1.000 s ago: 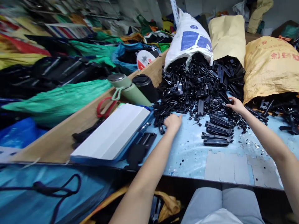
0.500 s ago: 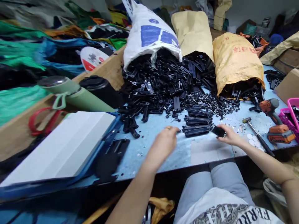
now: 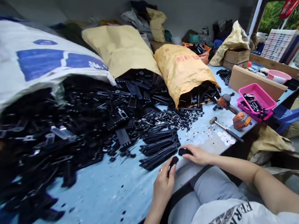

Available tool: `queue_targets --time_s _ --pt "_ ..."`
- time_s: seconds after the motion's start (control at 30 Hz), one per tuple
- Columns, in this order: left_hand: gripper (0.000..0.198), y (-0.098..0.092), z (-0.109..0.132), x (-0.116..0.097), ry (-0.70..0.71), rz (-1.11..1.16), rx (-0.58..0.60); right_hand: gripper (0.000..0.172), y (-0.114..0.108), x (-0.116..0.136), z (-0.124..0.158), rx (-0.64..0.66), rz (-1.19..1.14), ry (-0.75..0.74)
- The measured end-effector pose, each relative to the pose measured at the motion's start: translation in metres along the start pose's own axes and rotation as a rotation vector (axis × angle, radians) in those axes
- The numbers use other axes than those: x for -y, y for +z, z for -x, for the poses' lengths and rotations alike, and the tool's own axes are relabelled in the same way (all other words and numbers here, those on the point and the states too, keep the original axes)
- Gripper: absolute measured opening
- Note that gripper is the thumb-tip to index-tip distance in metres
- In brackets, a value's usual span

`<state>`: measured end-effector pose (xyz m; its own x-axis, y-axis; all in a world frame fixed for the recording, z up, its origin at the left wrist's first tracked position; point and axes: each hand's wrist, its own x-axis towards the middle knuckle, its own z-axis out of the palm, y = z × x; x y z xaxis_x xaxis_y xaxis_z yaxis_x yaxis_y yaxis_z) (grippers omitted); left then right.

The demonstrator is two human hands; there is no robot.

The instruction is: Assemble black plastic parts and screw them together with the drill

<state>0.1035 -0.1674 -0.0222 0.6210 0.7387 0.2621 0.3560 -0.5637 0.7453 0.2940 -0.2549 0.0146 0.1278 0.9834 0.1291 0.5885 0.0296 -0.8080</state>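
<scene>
Near the table's front edge, my left hand (image 3: 163,182) pinches a small black plastic part (image 3: 173,165) between thumb and fingers. Just to its right, my right hand (image 3: 197,154) grips another black plastic part (image 3: 185,151), palm down. The two parts are close together but apart. Directly beyond them lies a row of long black plastic pieces (image 3: 160,149), set side by side. Behind that row, small black-headed pins (image 3: 173,118) are scattered in a heap.
Black parts (image 3: 88,121) spill from a white-and-blue sack (image 3: 77,59), beside a tan sack (image 3: 123,49) and an orange-yellow sack (image 3: 187,68). At right are a hammer (image 3: 225,129), white discs (image 3: 225,138), a cordless drill (image 3: 233,112) and a pink basket (image 3: 259,95).
The view has swung right and closer. My left hand, which looked empty before, now holds a black part and is nearer my right hand, which keeps its part.
</scene>
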Motion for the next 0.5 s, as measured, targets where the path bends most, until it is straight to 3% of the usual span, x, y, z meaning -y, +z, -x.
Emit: queue_targets --time_s 0.13,0.27,0.37,0.5 --pt "0.049 0.015 0.011 -0.036 -0.183 0.260 -0.053 0.040 0.024 0.002 0.003 0.062 -0.212 0.036" --pt "0.038 0.019 0.005 -0.051 -0.064 0.195 -0.109 0.056 0.023 -0.011 0.009 0.102 -0.535 0.125" --pt "0.036 0.016 0.008 -0.052 -0.007 0.113 -0.076 0.060 0.009 -0.019 0.009 0.096 -0.435 0.041" --pt "0.037 0.017 0.016 -0.057 -0.006 0.017 -0.090 0.051 -0.004 -0.021 0.005 0.065 -0.199 -0.177"
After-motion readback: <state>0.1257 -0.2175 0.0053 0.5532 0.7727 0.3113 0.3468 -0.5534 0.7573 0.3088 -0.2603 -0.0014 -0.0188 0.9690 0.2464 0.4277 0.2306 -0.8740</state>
